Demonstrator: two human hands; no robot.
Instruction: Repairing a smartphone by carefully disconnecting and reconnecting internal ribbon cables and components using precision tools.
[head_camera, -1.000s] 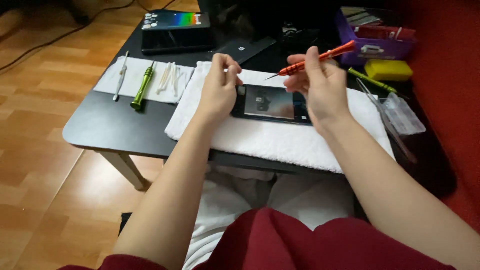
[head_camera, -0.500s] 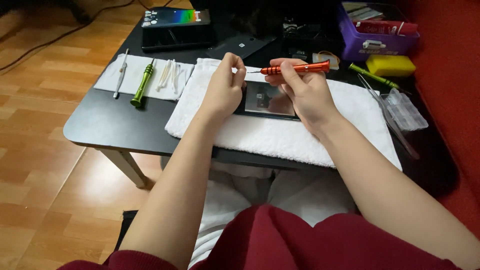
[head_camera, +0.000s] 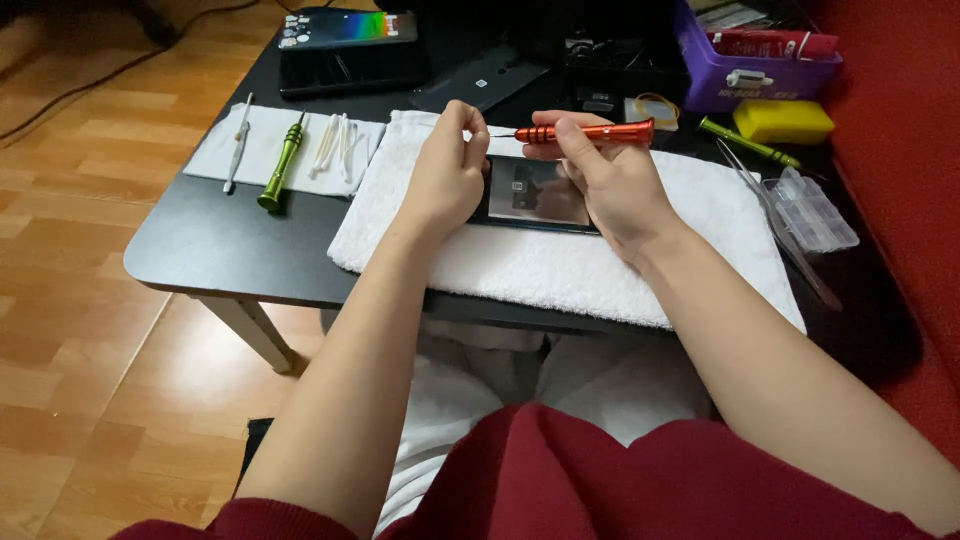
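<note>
A dark smartphone (head_camera: 535, 192) lies flat on a white towel (head_camera: 560, 265) spread over a black low table (head_camera: 215, 245). My right hand (head_camera: 605, 175) holds a red screwdriver (head_camera: 590, 132) level above the phone's far edge, its thin tip pointing left. My left hand (head_camera: 448, 168) hovers by the phone's left end with thumb and fingers pinched at the screwdriver's tip. Whether a small part sits between those fingers cannot be made out.
A white cloth (head_camera: 285, 148) at the left carries a green screwdriver (head_camera: 280, 162), a thin metal tool (head_camera: 237, 145) and several white swabs (head_camera: 335, 145). At the back stand a dark box (head_camera: 350, 45) and a purple bin (head_camera: 765, 60). At the right lie a yellow block (head_camera: 782, 120), another green tool (head_camera: 748, 142), tweezers (head_camera: 775, 225) and a clear parts case (head_camera: 808, 208).
The red screwdriver has swung from a slant to level, and its tip has come to my left fingers. Both hands have moved a little toward the phone's far edge.
</note>
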